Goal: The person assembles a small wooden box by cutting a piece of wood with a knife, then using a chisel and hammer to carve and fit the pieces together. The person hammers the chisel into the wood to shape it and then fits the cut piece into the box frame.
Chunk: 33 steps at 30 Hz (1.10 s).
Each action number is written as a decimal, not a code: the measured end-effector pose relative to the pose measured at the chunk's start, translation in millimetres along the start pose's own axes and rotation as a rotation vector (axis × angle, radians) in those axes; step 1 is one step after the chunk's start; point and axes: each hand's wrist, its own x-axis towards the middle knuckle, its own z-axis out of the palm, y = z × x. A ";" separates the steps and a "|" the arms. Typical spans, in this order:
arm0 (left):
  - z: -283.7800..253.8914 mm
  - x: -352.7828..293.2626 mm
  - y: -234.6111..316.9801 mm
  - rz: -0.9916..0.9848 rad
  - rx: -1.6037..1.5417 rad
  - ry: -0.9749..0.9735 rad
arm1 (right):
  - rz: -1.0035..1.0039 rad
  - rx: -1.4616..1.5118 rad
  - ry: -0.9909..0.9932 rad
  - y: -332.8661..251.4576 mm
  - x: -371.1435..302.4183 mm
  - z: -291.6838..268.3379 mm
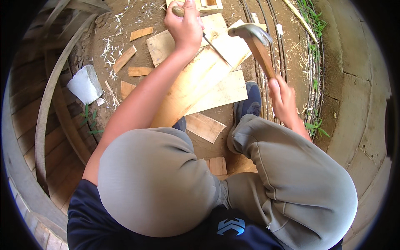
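Observation:
My left hand (186,28) is wrapped around the wooden handle of a chisel (217,51). The thin dark blade slants down to the right, its tip at or close to the surface of a pale wooden board (189,83). This board lies at an angle over other flat boards (225,92) between my feet. In my right hand (284,100) is a claw hammer (261,54), gripped near the lower end of its wooden handle. Its metal head is raised to the right of the chisel, apart from it.
Several wood offcuts (124,58) and shavings litter the dirt at left, near a whitish block (86,84). Another offcut (206,126) lies by my shoes (249,100). Dark rods (277,46) run along the right, beside grass (317,25). A wooden frame (207,6) shows at the far edge.

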 end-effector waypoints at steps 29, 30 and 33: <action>-9.0 20.6 -25.5 -0.029 -0.067 -0.026 | -0.191 -0.179 0.015 0.4 -11.5 20.9; -10.4 22.3 -28.4 -0.040 -0.051 -0.014 | -0.159 -0.263 -0.041 2.3 -7.2 21.8; -14.3 25.0 -26.7 -0.087 -0.010 -0.027 | -0.125 -0.238 -0.054 -5.4 -6.5 15.3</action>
